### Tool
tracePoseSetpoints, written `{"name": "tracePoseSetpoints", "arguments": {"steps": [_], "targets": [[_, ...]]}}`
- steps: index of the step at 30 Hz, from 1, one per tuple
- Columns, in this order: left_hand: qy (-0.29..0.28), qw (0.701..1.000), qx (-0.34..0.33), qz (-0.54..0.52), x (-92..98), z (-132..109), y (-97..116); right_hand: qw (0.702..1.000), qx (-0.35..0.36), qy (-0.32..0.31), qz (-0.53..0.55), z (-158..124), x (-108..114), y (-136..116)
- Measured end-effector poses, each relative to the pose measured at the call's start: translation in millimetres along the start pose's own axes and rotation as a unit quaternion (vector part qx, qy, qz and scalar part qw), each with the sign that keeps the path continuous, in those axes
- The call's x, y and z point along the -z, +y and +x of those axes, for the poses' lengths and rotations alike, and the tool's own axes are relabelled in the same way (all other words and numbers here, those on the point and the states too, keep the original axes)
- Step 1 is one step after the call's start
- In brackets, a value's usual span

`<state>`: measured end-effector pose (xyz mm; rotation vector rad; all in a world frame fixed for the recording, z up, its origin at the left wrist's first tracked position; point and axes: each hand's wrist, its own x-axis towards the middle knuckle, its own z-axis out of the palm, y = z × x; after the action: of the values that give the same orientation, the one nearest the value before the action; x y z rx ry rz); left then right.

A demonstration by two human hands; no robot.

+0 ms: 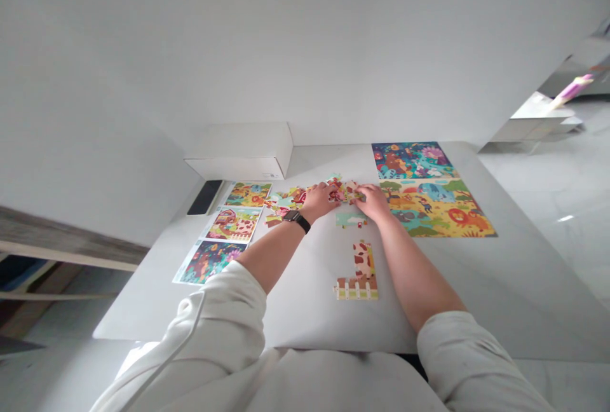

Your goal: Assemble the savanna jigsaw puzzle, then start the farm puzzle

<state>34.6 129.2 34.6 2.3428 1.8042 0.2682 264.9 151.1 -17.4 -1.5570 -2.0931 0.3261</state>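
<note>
White shirt [333, 383] nearest my camera. Left hand [320, 202], right hand [374, 202] half-curled at jigsaw pieces [286, 199]; can't tell grip. Joined cow-and-fence section [362, 286] nearer me than hands, on counter [300, 297].

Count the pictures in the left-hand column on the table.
3: the yellow scene at the top, the farm scene in the middle, the dark blue scene at the bottom. None seems hidden.

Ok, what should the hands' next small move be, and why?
Perhaps draw one of the loose pieces toward the cow-and-fence section: the left hand and right hand are both at the pieces, and that section lies apart from the sky strip, so joining pieces seem needed.
</note>
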Motion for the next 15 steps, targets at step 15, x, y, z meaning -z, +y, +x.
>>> {"name": "tracePoseSetpoints", "arguments": {"steps": [15], "targets": [[0.102,0.993,0.002,-0.066,22.4,-21,-29,1.0,-0.005,0.006,0.01,1,-5,6]]}}
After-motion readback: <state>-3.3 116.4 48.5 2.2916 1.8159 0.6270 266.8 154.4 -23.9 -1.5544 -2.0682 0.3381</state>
